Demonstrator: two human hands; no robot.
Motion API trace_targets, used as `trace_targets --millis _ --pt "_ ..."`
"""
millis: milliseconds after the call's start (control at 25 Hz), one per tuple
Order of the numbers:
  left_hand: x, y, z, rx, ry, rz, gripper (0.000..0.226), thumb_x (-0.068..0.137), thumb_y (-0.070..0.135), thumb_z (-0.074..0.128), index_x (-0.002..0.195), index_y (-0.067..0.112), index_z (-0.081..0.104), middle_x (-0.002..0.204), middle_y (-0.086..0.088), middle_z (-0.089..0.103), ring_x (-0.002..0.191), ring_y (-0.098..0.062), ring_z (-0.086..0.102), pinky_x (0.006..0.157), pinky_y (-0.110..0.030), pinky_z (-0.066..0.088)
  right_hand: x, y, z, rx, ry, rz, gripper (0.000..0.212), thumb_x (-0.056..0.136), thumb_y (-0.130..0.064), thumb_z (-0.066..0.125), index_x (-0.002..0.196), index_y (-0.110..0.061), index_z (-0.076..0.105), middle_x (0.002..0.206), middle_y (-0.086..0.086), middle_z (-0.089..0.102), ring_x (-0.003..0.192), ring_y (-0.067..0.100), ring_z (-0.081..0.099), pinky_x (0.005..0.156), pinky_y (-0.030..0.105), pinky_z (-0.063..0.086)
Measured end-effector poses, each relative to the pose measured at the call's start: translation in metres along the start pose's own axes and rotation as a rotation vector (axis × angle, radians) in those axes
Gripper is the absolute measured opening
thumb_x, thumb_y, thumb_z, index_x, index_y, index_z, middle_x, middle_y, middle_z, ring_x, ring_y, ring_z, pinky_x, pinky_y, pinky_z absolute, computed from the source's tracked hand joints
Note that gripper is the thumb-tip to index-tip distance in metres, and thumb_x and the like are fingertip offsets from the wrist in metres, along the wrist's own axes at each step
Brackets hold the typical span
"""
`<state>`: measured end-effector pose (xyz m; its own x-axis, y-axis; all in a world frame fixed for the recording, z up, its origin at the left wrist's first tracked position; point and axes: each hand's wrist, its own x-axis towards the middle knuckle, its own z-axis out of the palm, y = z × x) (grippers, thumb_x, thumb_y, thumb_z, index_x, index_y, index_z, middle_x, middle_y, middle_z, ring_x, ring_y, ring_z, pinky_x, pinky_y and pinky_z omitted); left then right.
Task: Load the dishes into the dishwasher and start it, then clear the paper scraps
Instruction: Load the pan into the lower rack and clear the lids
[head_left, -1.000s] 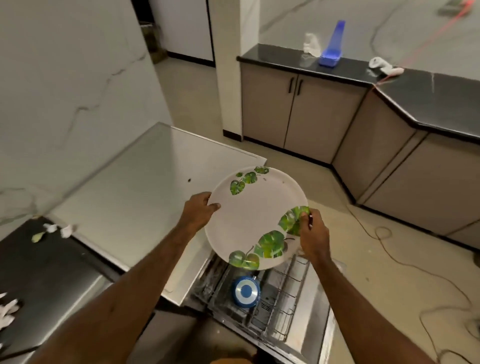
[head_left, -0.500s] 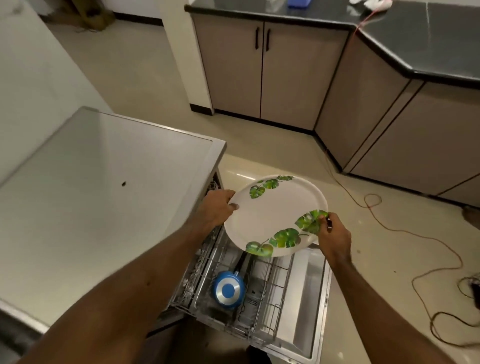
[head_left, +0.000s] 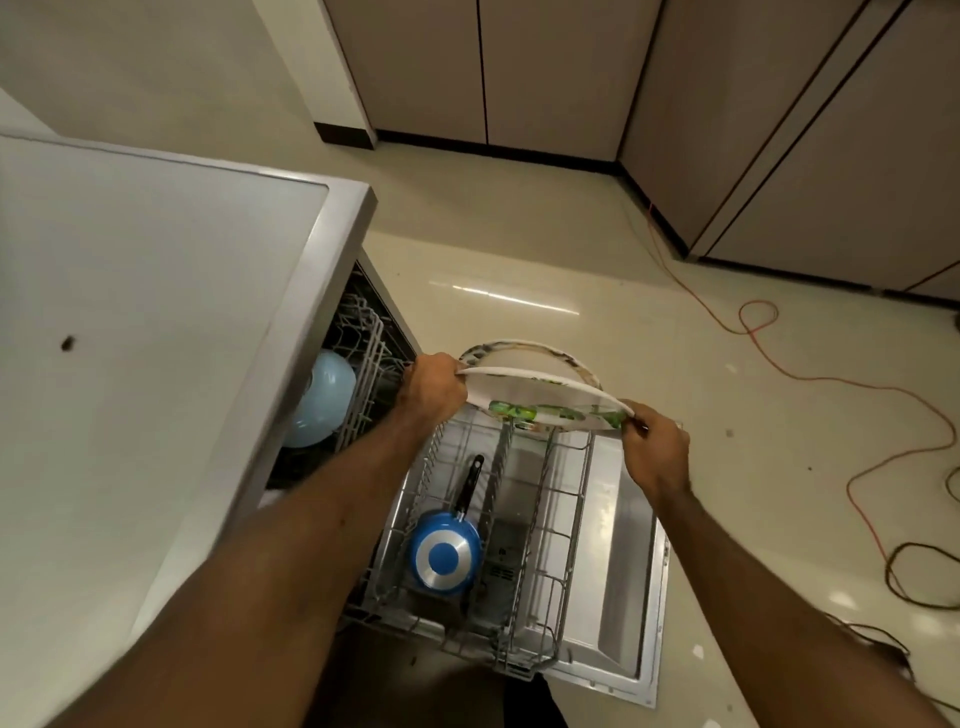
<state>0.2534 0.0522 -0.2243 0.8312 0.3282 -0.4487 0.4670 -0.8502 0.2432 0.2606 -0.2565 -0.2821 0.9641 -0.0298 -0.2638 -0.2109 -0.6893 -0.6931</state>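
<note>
I hold a white plate with green leaf prints (head_left: 540, 395) in both hands, tilted almost edge-on above the far end of the pulled-out lower rack (head_left: 550, 525). My left hand (head_left: 431, 389) grips its left rim and my right hand (head_left: 654, 447) pinches its right rim. A blue pan (head_left: 444, 556) with a black handle lies upside down in the rack. A pale blue bowl (head_left: 319, 400) sits in the upper rack inside the dishwasher. The dishwasher door (head_left: 628, 561) lies open flat under the rack.
The grey dishwasher top (head_left: 145, 322) fills the left side. Beige cabinets (head_left: 545, 73) line the far wall and right. An orange cord (head_left: 758, 332) and a dark cable (head_left: 914, 577) trail across the cream floor at right.
The plate has dropped lower and tipped from nearly face-up to nearly edge-on above the rack. My view has swung down towards the dishwasher.
</note>
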Motion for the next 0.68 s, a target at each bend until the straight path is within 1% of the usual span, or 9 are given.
trace_targets --millis 120,160,240,280,360,440,560,640,680 --pt "0.017 -0.006 0.019 -0.052 -0.007 -0.024 0.024 0.103 0.016 0.054 0.116 0.013 0.073 0.081 0.001 0.063 0.063 -0.012 0.058 0.046 -0.020 0.041 0.010 0.014 0.017 -0.002 -0.013 0.014 0.040 0.099 -0.009 0.056 0.129 -0.028 0.074 0.107 0.002 0.079 0.088 0.019 0.070 0.081 0.026 0.055" --pt "0.020 -0.008 0.023 -0.084 -0.001 -0.029 0.024 0.103 0.014 0.053 0.117 0.011 0.073 0.085 -0.002 0.065 0.067 -0.014 0.060 0.050 -0.023 0.046 0.012 0.015 0.022 -0.009 -0.006 0.013 0.040 0.099 -0.010 0.057 0.130 -0.029 0.073 0.106 0.001 0.079 0.087 0.019 0.069 0.080 0.029 0.057" --pt "0.025 -0.011 0.032 -0.158 0.010 -0.034 0.026 0.103 0.012 0.052 0.120 0.009 0.072 0.096 -0.010 0.070 0.081 -0.026 0.068 0.067 -0.037 0.060 0.016 0.018 0.031 -0.017 0.008 0.021 0.040 0.100 -0.009 0.056 0.131 -0.028 0.073 0.105 0.002 0.079 0.082 0.018 0.068 0.072 0.024 0.053" --pt "0.027 -0.012 0.037 -0.179 0.008 -0.034 0.027 0.103 0.012 0.051 0.121 0.008 0.071 0.102 -0.014 0.072 0.089 -0.031 0.069 0.077 -0.041 0.062 0.018 0.019 0.035 -0.022 0.015 0.024 0.040 0.101 -0.007 0.056 0.131 -0.026 0.073 0.105 0.002 0.078 0.079 0.017 0.067 0.067 0.020 0.050" --pt "0.031 -0.014 0.046 -0.193 -0.012 -0.022 0.029 0.104 0.015 0.050 0.125 0.008 0.070 0.108 -0.017 0.072 0.096 -0.035 0.069 0.086 -0.044 0.060 0.021 0.024 0.041 -0.024 0.030 0.045 0.040 0.101 -0.006 0.055 0.132 -0.024 0.073 0.105 0.003 0.078 0.075 0.014 0.064 0.060 0.011 0.044" --pt "0.037 -0.017 0.054 -0.201 -0.035 -0.009 0.030 0.105 0.016 0.050 0.127 0.010 0.069 0.111 -0.016 0.072 0.099 -0.035 0.068 0.089 -0.043 0.059 0.024 0.027 0.046 -0.016 0.032 0.062 0.039 0.101 -0.005 0.055 0.132 -0.022 0.073 0.107 0.004 0.078 0.074 0.013 0.063 0.058 0.008 0.040" --pt "0.046 -0.018 0.061 -0.222 -0.044 -0.002 0.033 0.106 0.012 0.048 0.135 0.011 0.064 0.116 -0.016 0.070 0.103 -0.033 0.067 0.091 -0.040 0.057 0.031 0.029 0.052 -0.009 0.026 0.063 0.038 0.101 -0.004 0.056 0.131 -0.020 0.073 0.106 0.005 0.078 0.070 0.010 0.062 0.057 0.009 0.042" --pt "0.051 -0.019 0.065 -0.225 -0.055 0.007 0.035 0.106 0.011 0.047 0.139 0.011 0.060 0.119 -0.017 0.068 0.103 -0.032 0.065 0.088 -0.037 0.055 0.034 0.029 0.055 -0.011 0.028 0.067 0.038 0.101 -0.004 0.056 0.130 -0.020 0.074 0.106 0.004 0.077 0.069 0.004 0.060 0.055 0.005 0.040" --pt "0.054 -0.020 0.069 -0.214 -0.068 0.012 0.035 0.106 0.011 0.047 0.139 0.012 0.059 0.119 -0.017 0.068 0.100 -0.030 0.063 0.084 -0.035 0.053 0.035 0.030 0.057 -0.009 0.027 0.073 0.038 0.101 -0.004 0.056 0.130 -0.020 0.074 0.105 0.004 0.077 0.069 0.004 0.059 0.054 0.004 0.041"
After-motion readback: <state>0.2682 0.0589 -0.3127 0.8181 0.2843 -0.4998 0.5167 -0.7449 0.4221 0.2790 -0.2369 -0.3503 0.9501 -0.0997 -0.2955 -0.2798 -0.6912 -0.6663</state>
